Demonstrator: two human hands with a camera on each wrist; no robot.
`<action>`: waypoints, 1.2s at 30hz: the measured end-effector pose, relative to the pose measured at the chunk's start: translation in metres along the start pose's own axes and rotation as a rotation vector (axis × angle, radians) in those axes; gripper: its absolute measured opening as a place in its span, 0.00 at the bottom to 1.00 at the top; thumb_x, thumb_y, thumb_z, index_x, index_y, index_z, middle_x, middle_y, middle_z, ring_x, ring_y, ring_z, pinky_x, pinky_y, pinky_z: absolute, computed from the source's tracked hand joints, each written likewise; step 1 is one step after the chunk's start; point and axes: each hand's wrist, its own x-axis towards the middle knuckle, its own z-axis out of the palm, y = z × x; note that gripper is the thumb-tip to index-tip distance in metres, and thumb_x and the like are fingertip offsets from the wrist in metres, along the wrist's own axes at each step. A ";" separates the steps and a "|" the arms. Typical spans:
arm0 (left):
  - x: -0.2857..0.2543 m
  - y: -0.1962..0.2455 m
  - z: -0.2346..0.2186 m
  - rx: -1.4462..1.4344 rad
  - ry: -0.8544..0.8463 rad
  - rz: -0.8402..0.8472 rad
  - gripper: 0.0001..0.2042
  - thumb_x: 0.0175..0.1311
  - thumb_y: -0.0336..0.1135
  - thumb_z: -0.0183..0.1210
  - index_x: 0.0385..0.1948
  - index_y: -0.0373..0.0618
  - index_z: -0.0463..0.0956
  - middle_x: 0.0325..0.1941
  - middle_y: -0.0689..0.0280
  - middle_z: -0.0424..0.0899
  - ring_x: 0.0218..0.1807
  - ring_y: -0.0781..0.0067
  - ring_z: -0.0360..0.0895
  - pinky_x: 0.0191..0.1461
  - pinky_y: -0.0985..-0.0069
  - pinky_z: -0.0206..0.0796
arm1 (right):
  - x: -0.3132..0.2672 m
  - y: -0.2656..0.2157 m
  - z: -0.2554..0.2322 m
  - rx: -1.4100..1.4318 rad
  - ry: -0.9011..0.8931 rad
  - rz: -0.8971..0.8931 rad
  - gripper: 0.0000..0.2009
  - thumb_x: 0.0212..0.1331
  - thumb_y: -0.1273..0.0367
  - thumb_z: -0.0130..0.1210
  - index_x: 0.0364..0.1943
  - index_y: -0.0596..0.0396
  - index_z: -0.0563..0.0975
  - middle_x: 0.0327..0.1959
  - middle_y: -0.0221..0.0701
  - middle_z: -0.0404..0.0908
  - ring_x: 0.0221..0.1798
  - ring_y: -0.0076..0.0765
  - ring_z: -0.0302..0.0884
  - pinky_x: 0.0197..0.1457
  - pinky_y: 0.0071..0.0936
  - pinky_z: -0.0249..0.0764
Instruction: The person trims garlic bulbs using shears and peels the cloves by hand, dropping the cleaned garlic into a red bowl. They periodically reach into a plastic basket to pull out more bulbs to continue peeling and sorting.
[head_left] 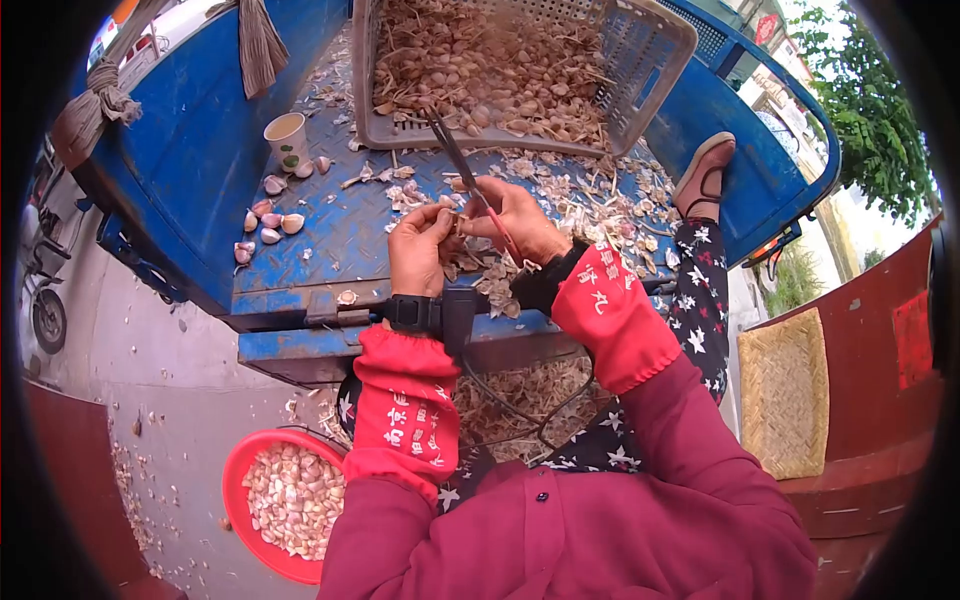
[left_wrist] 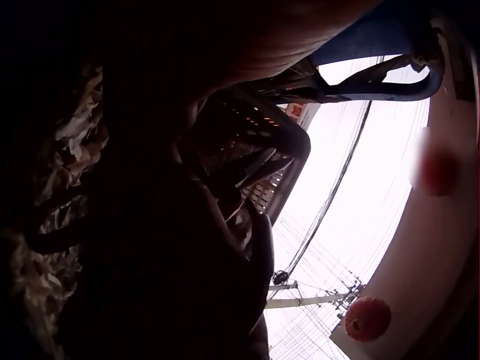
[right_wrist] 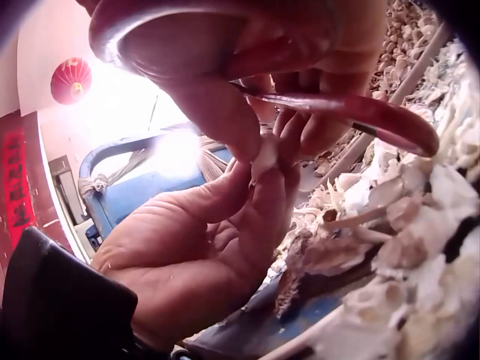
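My left hand (head_left: 416,252) pinches a small pale garlic clove (right_wrist: 264,157) between thumb and fingers, over the blue metal bed. Right against it, the thumb and fingers of my right hand (head_left: 524,224) touch the same clove. That right hand also holds red-handled scissors (head_left: 455,152), a loop round its thumb area and the dark blades pointing away toward the basket. In the right wrist view the red handle (right_wrist: 397,124) crosses above the papery skins (right_wrist: 405,247). The left wrist view is mostly dark, so its hand hides what it holds.
A grey plastic basket (head_left: 364,90) heaped with garlic stands at the back. Beside a paper cup (head_left: 287,138) at left lie several garlic bulbs (head_left: 292,223). Skins and stalks litter the bed (head_left: 330,262). A red basin (head_left: 236,480) of cloves sits below left.
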 end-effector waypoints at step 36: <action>0.001 0.007 -0.005 -0.208 -0.053 0.132 0.06 0.58 0.24 0.50 0.37 0.37 0.69 0.34 0.59 0.77 0.34 0.67 0.78 0.35 0.81 0.74 | -0.052 -0.012 -0.027 -0.700 0.086 0.005 0.16 0.49 0.59 0.57 0.26 0.60 0.71 0.15 0.40 0.69 0.20 0.42 0.67 0.27 0.34 0.64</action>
